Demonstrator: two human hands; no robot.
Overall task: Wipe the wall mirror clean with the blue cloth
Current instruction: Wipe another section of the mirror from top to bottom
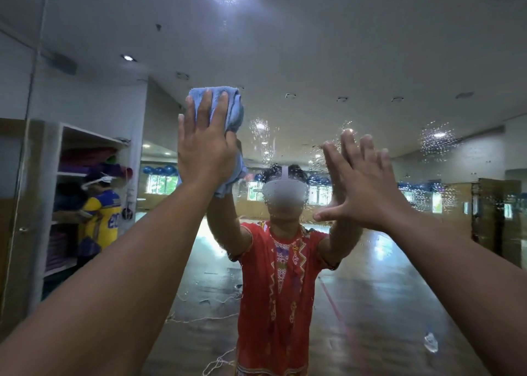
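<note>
**Cloth pressed to the mirror**

The left hand [205, 150], fingers straight, presses the blue cloth [235, 110] flat against the wall mirror [328, 50]. The right hand [368, 184], fingers spread, rests on the glass beside it, among water droplets [436, 140].

A reflected yellow jersey [100, 219] bears the number "20".

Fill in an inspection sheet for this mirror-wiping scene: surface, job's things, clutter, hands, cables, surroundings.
Surface: mirror, droplets mostly right of centre.
Job's things: blue cloth bunched against the mirror.
Clutter: small clear object on reflected floor, unclear.
Hands: left hand presses cloth, fingers straight; right hand open, fingers spread at the glass.
Cables: white cord or string on reflected floor.
Surroundings: reflected hall with shelf, second person, balloons.
</note>
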